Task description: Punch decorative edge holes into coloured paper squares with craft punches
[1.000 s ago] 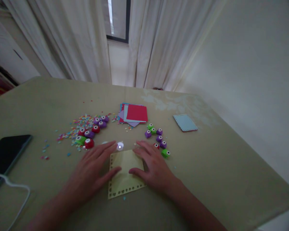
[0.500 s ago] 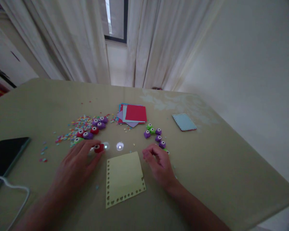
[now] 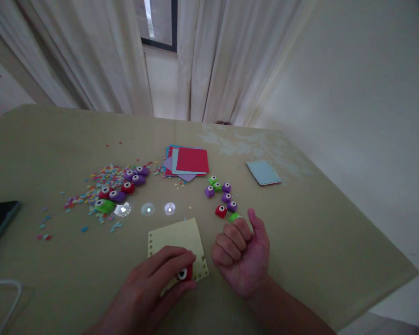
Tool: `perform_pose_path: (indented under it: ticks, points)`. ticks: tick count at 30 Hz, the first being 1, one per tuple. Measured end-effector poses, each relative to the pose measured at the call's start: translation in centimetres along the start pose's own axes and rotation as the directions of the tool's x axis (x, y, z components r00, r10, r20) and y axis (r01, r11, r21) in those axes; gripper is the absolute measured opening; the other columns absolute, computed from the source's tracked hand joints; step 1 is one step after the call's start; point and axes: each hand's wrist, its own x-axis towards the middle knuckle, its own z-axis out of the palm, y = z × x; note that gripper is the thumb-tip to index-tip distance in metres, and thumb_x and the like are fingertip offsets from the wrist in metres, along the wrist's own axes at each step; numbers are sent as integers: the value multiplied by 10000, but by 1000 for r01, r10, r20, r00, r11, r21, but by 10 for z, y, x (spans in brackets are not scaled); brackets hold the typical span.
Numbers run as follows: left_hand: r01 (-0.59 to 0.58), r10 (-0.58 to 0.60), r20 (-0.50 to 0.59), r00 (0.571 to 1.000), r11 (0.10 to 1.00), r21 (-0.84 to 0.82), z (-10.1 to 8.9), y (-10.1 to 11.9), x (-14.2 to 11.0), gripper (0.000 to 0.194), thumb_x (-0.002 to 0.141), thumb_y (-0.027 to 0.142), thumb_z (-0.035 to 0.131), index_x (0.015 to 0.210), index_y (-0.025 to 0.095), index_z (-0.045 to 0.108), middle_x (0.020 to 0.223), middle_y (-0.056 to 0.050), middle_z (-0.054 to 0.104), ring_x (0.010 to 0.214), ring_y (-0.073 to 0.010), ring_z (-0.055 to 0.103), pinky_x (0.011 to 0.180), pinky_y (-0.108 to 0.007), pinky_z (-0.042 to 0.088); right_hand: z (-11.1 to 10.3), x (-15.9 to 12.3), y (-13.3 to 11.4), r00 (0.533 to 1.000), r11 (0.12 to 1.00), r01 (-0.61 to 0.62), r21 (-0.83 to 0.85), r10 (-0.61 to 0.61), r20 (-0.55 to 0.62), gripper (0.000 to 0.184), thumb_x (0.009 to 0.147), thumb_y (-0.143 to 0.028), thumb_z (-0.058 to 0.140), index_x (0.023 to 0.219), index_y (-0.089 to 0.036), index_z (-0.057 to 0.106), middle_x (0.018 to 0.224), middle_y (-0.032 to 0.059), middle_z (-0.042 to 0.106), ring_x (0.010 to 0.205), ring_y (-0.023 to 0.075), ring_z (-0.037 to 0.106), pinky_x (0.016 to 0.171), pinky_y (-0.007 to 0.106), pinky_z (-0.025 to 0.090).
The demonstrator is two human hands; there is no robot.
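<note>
My left hand (image 3: 153, 284) is closed round a red craft punch (image 3: 185, 273) with an eye design, held over the yellow paper sheet (image 3: 176, 235). Small punched holes run along the sheet's left and lower edges; the hand covers its lower left part. Beside the sheet's right edge, my right hand (image 3: 242, 253) is a fist with the thumb raised, and what its curled fingers may hold is hidden. Just beyond that fist lie a green punch (image 3: 235, 217), partly covered, and another red punch (image 3: 221, 211).
Several purple punches (image 3: 226, 197) and green ones lie at the right. More punches (image 3: 117, 196) rest among paper confetti (image 3: 108, 177) at the left, near clear discs (image 3: 147, 209). Coloured sheets (image 3: 192, 160), a pale blue sheet (image 3: 264, 172), a dark tablet (image 3: 0, 218) and a white cable (image 3: 16, 288) surround them.
My left hand has carried a red punch from beside the discs to the yellow sheet. My right hand has turned, thumb up, and a red punch now shows behind it. The view has shifted slightly.
</note>
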Motion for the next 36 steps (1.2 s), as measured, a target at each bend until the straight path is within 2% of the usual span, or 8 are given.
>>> perform_pose_path:
  ticks: [9,13,15,17,20,22,27,36]
  points:
    - [143,-143,9,990,981,-134,-3,-8,3,310,1065,312,682,1348,430,725,1384,26,758,1228,-159,762,1037,-212,595,21,2,-30,986,989,147,7,-148,81,525,1110,-275,419,631,-244,206,521,-106,182,392,49,86,368,190,102]
    - [177,-179,5,984,970,-164,-3,-6,6,337,1032,353,734,1358,439,737,1336,22,786,1192,-173,780,1010,-228,617,16,3,-32,985,937,166,-306,-175,0,553,1109,-300,454,620,-237,203,516,-104,157,405,69,88,392,230,145]
    - [192,-196,-6,981,964,-182,-5,-4,7,326,1041,385,719,1360,445,742,1321,24,794,1162,-172,792,973,-223,632,11,5,-29,974,748,100,-656,-209,-89,597,1087,-357,562,593,-228,253,529,-98,196,449,82,145,435,250,195]
    - [198,-207,-26,978,960,-197,-7,-1,9,303,1055,404,692,1348,451,754,1312,25,800,1145,-173,799,944,-219,642,6,5,-24,964,401,-37,-915,-227,-139,585,1036,-419,695,590,-213,378,560,-87,300,502,90,241,481,250,246]
    - [203,-226,-82,971,952,-229,-12,4,14,324,1033,446,726,1356,470,744,1260,36,823,1068,-167,823,876,-194,654,-1,2,-11,988,-18,-135,-991,-82,-133,357,862,-469,914,863,-191,691,766,-24,601,632,114,493,559,235,390]
    - [206,-241,-125,962,948,-241,-16,7,18,349,987,490,784,1334,471,750,1214,44,841,1002,-167,838,839,-188,661,-4,-1,-3,994,-124,-83,-989,66,-91,627,757,-474,997,1261,-224,720,1113,62,734,874,183,674,699,271,534]
    - [151,-189,-171,967,966,-211,-24,13,23,317,937,572,813,1202,400,783,1098,36,867,918,-182,851,799,-199,672,-14,-7,8,958,-174,178,-968,257,130,970,799,-476,978,1616,-299,486,1476,122,694,1331,278,681,1131,402,536]
    - [71,-86,-154,984,992,-104,-21,15,11,261,1029,572,691,1191,372,737,997,33,860,817,-164,837,794,-195,661,-8,-12,18,946,-141,285,-948,201,254,850,891,-465,912,1619,-263,523,1382,127,777,1226,250,768,1087,355,585]
